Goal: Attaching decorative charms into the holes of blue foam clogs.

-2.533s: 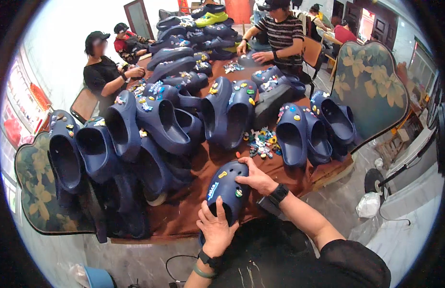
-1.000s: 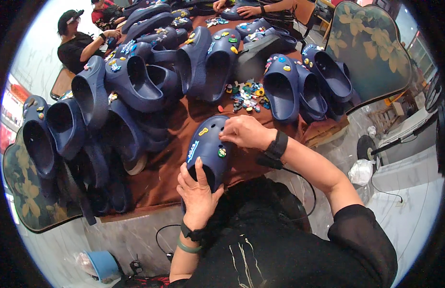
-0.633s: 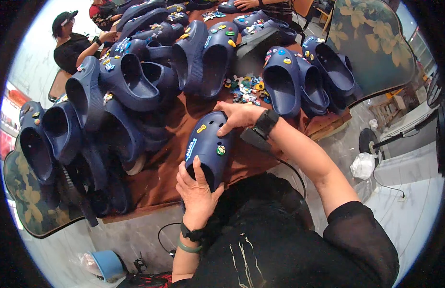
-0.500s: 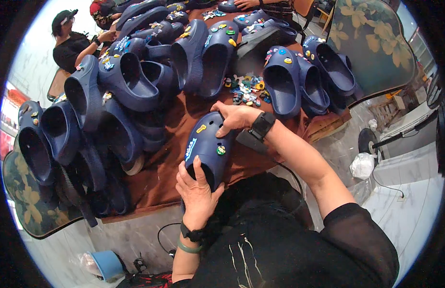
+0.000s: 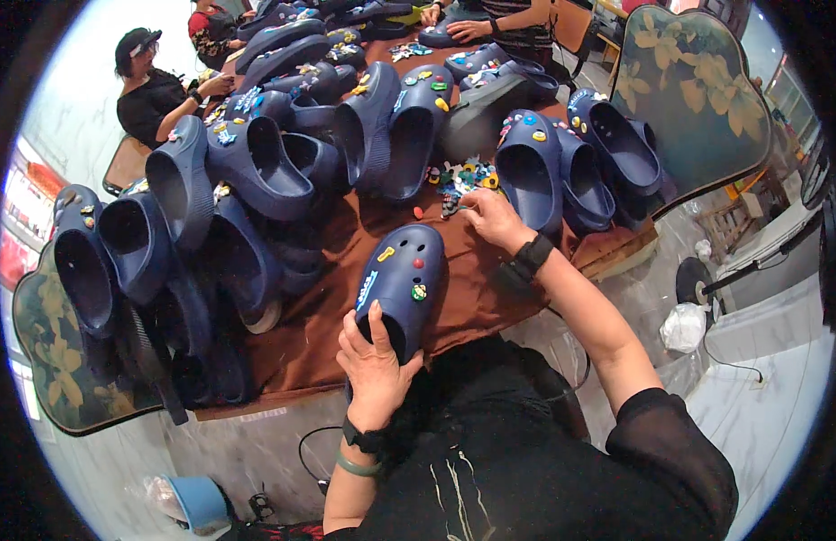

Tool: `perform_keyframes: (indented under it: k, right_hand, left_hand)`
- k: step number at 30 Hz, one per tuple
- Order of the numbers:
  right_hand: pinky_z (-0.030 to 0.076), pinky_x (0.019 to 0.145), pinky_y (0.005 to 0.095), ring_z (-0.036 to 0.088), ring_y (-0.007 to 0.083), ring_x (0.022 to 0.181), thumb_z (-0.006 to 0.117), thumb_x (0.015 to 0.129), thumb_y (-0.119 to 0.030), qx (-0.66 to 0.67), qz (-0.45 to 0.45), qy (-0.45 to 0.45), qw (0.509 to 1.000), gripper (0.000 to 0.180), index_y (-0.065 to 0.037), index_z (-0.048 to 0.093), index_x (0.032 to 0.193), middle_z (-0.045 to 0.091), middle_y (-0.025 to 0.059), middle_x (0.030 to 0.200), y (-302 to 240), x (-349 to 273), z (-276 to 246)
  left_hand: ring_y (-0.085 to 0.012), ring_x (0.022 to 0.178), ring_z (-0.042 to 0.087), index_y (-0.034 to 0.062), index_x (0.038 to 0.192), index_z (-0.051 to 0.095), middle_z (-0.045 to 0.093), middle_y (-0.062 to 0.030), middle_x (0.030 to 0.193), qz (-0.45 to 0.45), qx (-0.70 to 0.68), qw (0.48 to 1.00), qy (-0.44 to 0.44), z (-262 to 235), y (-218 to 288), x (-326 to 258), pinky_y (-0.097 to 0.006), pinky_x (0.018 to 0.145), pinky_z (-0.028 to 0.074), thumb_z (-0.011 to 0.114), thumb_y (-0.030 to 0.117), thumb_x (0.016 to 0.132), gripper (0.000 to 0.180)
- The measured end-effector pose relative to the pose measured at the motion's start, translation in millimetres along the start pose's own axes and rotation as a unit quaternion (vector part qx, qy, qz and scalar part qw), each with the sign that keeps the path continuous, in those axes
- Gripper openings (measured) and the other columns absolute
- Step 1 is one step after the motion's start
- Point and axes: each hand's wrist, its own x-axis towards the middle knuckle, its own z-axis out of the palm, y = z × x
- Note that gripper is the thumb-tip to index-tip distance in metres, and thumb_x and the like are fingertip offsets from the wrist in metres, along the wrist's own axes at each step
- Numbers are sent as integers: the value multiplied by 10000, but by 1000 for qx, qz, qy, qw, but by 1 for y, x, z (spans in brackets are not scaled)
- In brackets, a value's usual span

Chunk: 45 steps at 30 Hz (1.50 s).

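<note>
Close to the near edge of the table, about midway along it, a navy clog lies with its toe pointing toward the far end and its heel toward the wearer. The left hand is spread over the heel opening, one finger reaching up along the shoe and the thumb against its right side, so the clog looks well steadied. On its upper I can make out a yellow charm, a red charm, a green charm and a pale blue lettered strip; a few holes stand bare near the toe.

The right hand is off the shoe, thumb and fingertips drawn together at the near side of a heap of charms. From here I can't tell whether they pinch one or only touch the heap. A loose red piece sits alone just beyond the toe.

I'd say the step in hand is choosing another charm for this clog. The next move seems to call for a firm pinch on a single piece, stem downward, lined up over a bare hole and pressed in, with the left hand bracing against the push.
</note>
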Motion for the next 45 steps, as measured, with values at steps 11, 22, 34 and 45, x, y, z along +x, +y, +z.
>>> perform_keyframes:
  k: [11, 22, 34, 45]
  right_hand:
    - [458, 821, 425, 550, 310, 1007, 696, 815, -173, -161, -77, 164, 970, 256, -162, 661, 1068, 584, 83, 1003, 5, -4, 40]
    - [325, 867, 435, 515, 226, 991, 710, 790, -187, -219, -162, 201, 941, 114, -192, 702, 903, 644, -16, 943, 5, -2, 46]
    - [479, 791, 321, 610, 212, 864, 687, 858, -109, 214, -56, 105, 970, 82, -35, 688, 894, 662, 81, 869, -72, -42, 41]
    - [440, 750, 223, 551, 74, 836, 755, 840, -172, 357, 97, -179, 912, 217, -102, 560, 902, 585, -15, 881, -72, 3, 24]
  left_hand:
    - [-444, 1238, 325, 146, 1512, 77, 211, -248, 1424, -14, 8, 1000, -9, 0, 2, 1, -568, 945, 347, 853, 307, 639, 1179]
    - [-427, 1223, 335, 150, 1501, 125, 218, -247, 1415, -5, 5, 1000, 5, 1, 2, 0, -554, 910, 358, 855, 294, 632, 1144]
    - [-419, 1238, 331, 174, 1503, 137, 213, -251, 1424, -10, -4, 1000, 0, 0, -1, -2, -531, 928, 335, 860, 307, 623, 1147]
    - [-460, 1228, 350, 116, 1523, 48, 260, -295, 1417, -16, 9, 1000, -23, -3, 4, -1, -561, 969, 333, 849, 270, 647, 1197]
